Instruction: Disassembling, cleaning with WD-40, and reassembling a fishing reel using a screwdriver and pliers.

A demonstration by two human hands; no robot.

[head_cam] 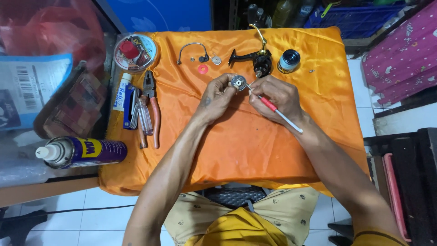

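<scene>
A white tiled floor [109,214] surrounds a table draped in orange cloth [246,150]. Above its middle, the left hand [217,96] grips a small metal reel part [238,82]; the right hand [277,98] pinches a red-and-white brush [273,108] against it. Pliers [151,98] lie left.

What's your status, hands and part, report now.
Left hand grips small round metal part. Right hand holds red-and-white brush, tip at the part. Reel body just behind; nothing blocking.

Bare forearms, a yellow shirt [239,228], and beige patterned shorts [291,207].
</scene>
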